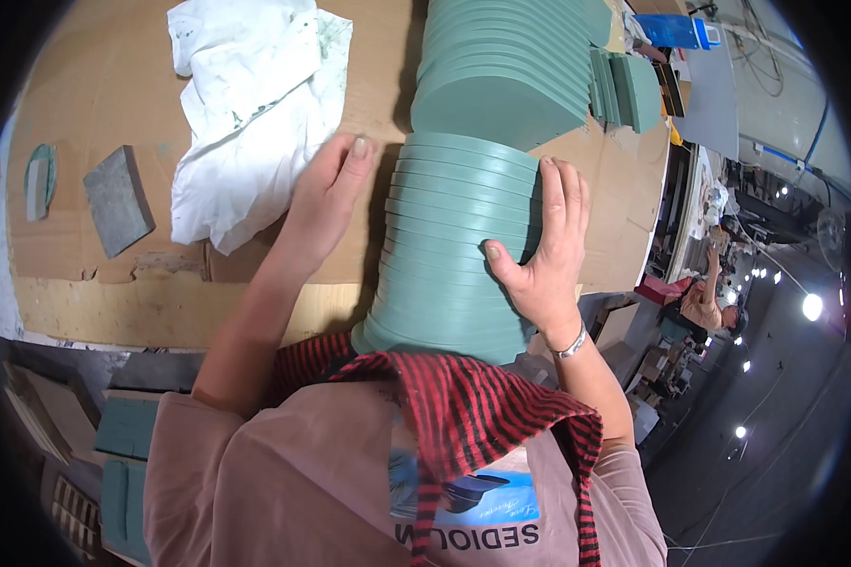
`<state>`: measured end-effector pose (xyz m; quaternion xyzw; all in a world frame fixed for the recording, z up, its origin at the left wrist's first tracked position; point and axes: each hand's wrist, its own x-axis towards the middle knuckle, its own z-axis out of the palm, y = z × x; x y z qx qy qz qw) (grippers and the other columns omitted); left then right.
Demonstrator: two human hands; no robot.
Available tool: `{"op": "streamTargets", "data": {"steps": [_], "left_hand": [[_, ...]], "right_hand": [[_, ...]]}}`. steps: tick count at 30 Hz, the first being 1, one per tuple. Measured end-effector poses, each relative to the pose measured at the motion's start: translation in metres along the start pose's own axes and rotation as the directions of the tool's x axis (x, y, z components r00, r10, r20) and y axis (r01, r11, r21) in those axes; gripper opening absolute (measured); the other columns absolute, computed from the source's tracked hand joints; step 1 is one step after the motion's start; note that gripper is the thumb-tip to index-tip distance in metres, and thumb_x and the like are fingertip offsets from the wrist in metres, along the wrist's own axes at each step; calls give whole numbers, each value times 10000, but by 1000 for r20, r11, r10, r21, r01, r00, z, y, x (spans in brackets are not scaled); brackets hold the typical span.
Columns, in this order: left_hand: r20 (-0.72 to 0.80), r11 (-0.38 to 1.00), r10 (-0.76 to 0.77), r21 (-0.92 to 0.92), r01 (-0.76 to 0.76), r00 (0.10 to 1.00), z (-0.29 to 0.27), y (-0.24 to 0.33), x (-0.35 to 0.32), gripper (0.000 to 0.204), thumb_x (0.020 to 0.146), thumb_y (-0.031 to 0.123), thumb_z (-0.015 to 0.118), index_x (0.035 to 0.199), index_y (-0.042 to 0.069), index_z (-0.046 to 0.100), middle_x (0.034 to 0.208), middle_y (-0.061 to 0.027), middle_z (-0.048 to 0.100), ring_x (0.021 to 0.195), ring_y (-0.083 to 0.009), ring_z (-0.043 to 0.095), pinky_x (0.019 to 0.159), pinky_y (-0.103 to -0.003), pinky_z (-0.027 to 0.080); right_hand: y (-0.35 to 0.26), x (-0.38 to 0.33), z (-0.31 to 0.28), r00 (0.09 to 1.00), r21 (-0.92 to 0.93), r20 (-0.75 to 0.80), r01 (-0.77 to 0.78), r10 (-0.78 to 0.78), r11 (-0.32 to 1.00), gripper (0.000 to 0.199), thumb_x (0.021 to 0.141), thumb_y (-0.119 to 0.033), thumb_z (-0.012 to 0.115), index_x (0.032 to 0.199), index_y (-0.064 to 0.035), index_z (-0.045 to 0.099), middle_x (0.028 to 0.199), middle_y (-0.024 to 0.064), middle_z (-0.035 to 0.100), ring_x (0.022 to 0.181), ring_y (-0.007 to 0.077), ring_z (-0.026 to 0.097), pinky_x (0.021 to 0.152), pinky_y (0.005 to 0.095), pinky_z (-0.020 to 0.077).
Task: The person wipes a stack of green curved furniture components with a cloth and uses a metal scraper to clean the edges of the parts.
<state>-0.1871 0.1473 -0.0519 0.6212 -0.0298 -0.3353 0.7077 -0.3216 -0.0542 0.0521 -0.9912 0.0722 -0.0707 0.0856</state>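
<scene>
A row of green flat boards (449, 250), packed face to face, runs from the table's front edge at my body toward a second batch. That farther batch of green boards (501, 99) has rounded outlines. My right hand (550, 250) lies along the right side of the near row, fingers stretched and thumb apart, touching the board edges. To the left of the row, my left hand (326, 194) is held just off the boards, beside a crumpled white cloth (246, 132). Its fingers are curled together with the thumb along them; no object shows in it.
Cardboard (85, 113) covers the wooden table (161, 307). A grey block (118, 200) and a smaller pad (38, 184) lie at left. More green pieces (633, 93) and a blue bottle (676, 31) are at far right. Another person (704, 307) works in the background.
</scene>
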Motion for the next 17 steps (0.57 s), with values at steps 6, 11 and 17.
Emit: {"op": "streamTargets", "data": {"steps": [6,11,17], "left_hand": [[73,991,37,-128,-28,997,10,-12,-15,145,973,95,609,1055,-14,658,906,6,606,794,-39,500,725,-196,428],[-68,960,159,-220,-170,985,20,-28,-7,61,894,4,687,955,3,692,823,18,677,723,-25,557,662,-188,459],[-89,935,179,-296,-198,980,24,-37,-7,52,889,1,698,940,11,696,819,13,687,709,-31,565,657,-190,470]], "right_hand": [[-1,1,-1,1000,-3,9,-5,6,1000,940,760,-539,734,1454,-3,394,1398,273,416,1298,506,376,1064,569,343],[-1,1,0,1000,-4,11,7,-7,1000,938,757,-537,735,1449,-3,396,1401,269,412,1301,503,372,1061,567,346],[-1,1,0,1000,4,20,-5,5,1000,948,751,-527,745,1455,-6,382,1411,260,407,1318,484,369,1069,571,343]]}}
